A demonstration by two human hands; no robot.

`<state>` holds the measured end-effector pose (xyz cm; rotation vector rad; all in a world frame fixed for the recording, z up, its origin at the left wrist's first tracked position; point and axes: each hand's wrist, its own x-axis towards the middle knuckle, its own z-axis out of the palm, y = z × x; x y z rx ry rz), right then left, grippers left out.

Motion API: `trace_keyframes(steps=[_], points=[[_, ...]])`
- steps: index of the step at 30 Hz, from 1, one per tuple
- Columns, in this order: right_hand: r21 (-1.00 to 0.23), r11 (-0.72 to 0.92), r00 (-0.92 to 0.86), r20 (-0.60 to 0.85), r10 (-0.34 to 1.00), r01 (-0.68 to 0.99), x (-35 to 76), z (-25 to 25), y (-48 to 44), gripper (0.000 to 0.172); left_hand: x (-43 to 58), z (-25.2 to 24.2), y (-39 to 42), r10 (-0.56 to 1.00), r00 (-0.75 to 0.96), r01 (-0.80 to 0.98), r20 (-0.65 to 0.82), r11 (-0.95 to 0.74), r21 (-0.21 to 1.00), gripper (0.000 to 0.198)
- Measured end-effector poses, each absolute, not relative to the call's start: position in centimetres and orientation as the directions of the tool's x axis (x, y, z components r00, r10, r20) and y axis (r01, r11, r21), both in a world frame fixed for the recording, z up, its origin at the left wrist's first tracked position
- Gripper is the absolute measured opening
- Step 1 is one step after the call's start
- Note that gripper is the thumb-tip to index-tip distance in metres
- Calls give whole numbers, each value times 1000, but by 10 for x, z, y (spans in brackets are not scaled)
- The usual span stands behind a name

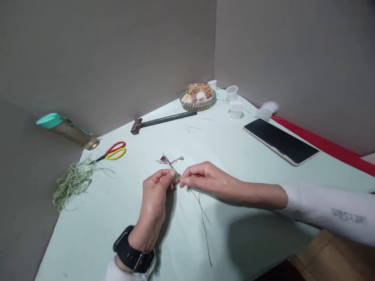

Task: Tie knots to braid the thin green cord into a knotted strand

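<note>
Head view:
- left hand [155,195] and right hand [205,179] pinch a thin green grass stem [172,169] between fingertips, both grips nearly closed and almost meeting
- stem is held just above the pale green tabletop [117,242], with a small dark red piece [162,159] and a twisted strand [175,160] at its far end
- likely light, soft and easily kinked; firmest hold looks close to the twist
- loose strands [202,222] trail below the right hand
- red-and-yellow scissors [113,151] and a grass bundle [74,183] lie off to the left

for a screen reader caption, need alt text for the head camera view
The left hand and right hand pinch thin grass strands above a pale green table, with loose grass, red-and-yellow scissors, a hammer and a phone nearby.
</note>
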<state>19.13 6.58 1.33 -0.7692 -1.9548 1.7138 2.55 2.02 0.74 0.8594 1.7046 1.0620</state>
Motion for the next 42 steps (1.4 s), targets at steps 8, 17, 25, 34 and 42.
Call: trace_keyframes(steps=[8,17,25,34,42], points=[[-766,623,-818,251,518,160,193,3,45,19,26,6,20,875,-298,57,-381,415,908,25],[-490,860,-929,237,286,140,199,-6,33,13,22,9,19,888,-269,45,-372,397,917,17],[-541,827,-967,87,238,154,214,26,59,16,21,6,18,910,-248,-10,-333,342,940,13],[-801,404,-890,-339,303,443,295,53,124,28,21,5,17,900,-260,-58,-350,348,936,12],[-756,556,-768,113,630,346,217,39,104,23,23,5,17,903,-261,-67,-340,335,940,13]])
